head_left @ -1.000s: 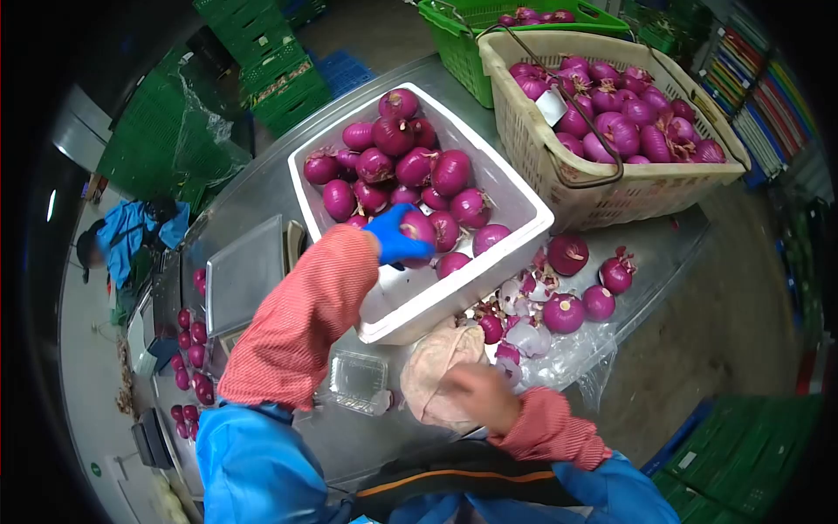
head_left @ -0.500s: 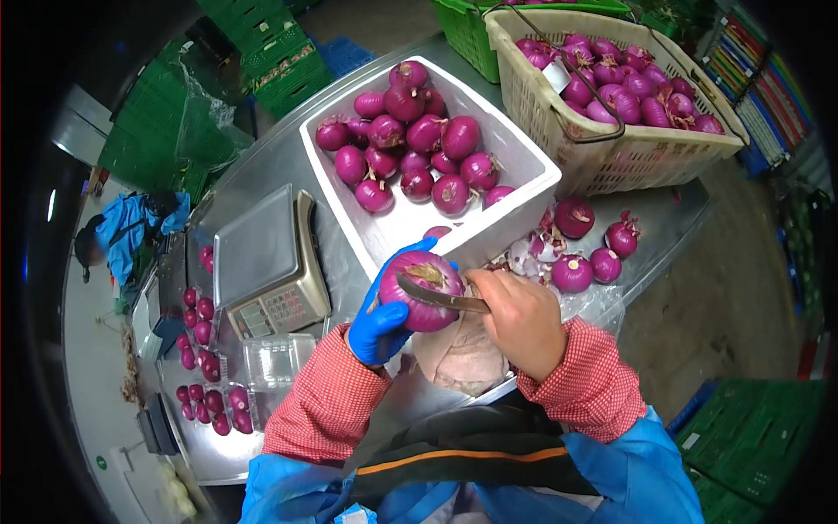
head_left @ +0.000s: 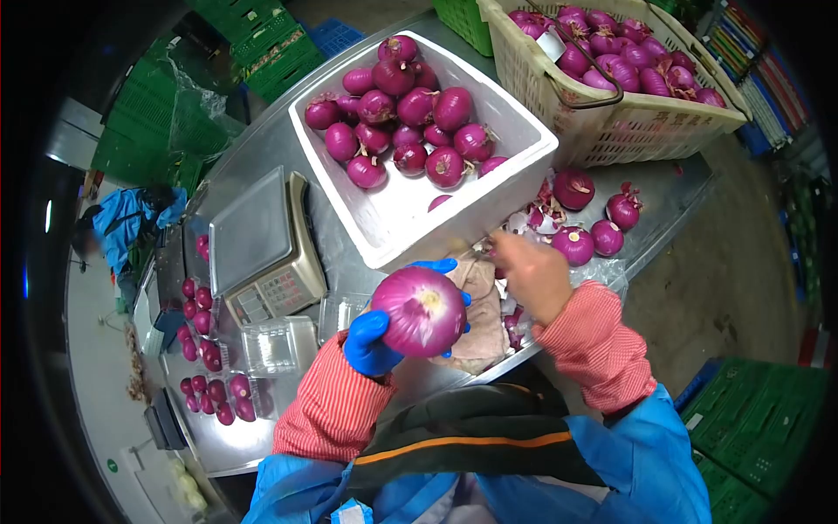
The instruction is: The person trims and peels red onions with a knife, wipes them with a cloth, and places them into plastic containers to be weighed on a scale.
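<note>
My left hand (head_left: pixel 368 343), in a blue glove, is wrapped round a large red onion (head_left: pixel 417 313), its pale trimmed end facing up. My bare right hand (head_left: pixel 534 275) is closed on the knife (head_left: pixel 478 248), whose short visible part is blurred beside the foam box. Under and beside the onion lies a crumpled pinkish cloth (head_left: pixel 478 319). Loose peels (head_left: pixel 543 218) lie just beyond my right hand. Close by on the table are several red onions (head_left: pixel 573 245). The white foam box (head_left: pixel 476 223) in front of me holds several more.
A scale (head_left: pixel 275 293) and clear plastic trays (head_left: pixel 278 347) stand on the metal table (head_left: pixel 336 249) at left, near small packed onions (head_left: pixel 224 412). A beige crate (head_left: pixel 602 131) of onions is at back right. Green crates (head_left: pixel 759 419) stand at right. Another person's blue jacket (head_left: pixel 127 218) appears far left.
The knife has left the onion's top and moved right and away with my right hand. The dry brown tip on the onion is gone, showing a pale end. My view has shifted slightly.
</note>
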Tool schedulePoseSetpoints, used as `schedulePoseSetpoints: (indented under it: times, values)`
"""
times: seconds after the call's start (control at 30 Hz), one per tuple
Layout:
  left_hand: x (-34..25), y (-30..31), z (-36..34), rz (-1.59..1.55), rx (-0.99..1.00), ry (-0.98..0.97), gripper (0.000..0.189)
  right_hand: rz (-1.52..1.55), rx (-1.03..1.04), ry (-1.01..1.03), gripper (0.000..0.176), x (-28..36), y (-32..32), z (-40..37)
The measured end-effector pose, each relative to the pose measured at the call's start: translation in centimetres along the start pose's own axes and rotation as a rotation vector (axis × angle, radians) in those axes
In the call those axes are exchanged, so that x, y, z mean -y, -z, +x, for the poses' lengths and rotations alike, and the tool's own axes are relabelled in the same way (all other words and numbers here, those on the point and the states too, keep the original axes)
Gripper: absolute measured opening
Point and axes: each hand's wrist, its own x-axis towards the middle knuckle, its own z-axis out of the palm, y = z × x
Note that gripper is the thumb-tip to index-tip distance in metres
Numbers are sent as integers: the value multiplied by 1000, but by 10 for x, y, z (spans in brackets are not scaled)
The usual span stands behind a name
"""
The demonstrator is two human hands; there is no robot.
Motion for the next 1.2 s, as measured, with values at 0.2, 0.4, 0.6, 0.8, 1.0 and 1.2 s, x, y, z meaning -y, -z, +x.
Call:
schedulePoseSetpoints:
  times: [0.2,0.4,0.6,0.8,1.0,1.2]
  values:
    - [8,17,9,114,-201,-59,91,318,38,-161,47,20,14,6]
    - [12,20,19,371,-397,243,98,966,94,-392,60,36,7,6]
    - [38,18,25,752,-222,-286,108,1801,426,-935,40,28,2,-20]
    - [38,9,19,678,-308,-237,100,172,40,-97,21,23,30,-12]
    - [40,-11,18,807,-297,-151,97,-60,111,-16,23,34,41,-3]
    - [40,-12,14,888,-290,-242,98,-17,218,-131,32,12,41,-20]
